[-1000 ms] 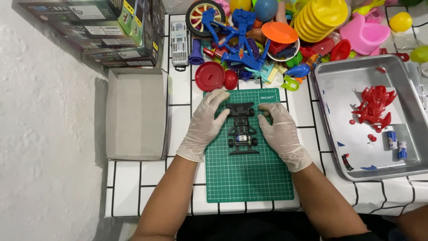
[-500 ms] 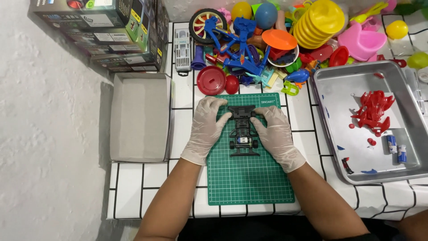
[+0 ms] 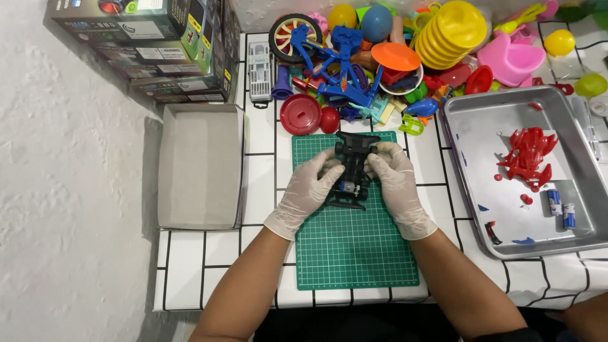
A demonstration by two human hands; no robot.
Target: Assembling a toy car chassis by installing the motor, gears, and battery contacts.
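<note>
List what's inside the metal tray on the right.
The metal tray holds a pile of red plastic parts, two small batteries, and scattered red and blue bits. Anything beneath the pile is covered and can't be seen.

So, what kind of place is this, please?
Probably a hobby or toy-assembly table: a green gridded cutting mat, a metal tray holding red plastic parts, and gloved hands on a black toy car chassis.

- Thin, pale, matt rubber-like gloves cover the left hand (image 3: 308, 190) and right hand (image 3: 396, 185).
- Small black toy car chassis (image 3: 352, 170): matt plastic.
- Green gridded cutting mat (image 3: 354, 253): dull, smooth.
- Rectangular silver tray (image 3: 500, 234): brushed metal, soft sheen.
- Shallow grey box (image 3: 199, 166): matt cardboard.
- Heap of coloured toys (image 3: 405, 57): glossy plastic.
</note>
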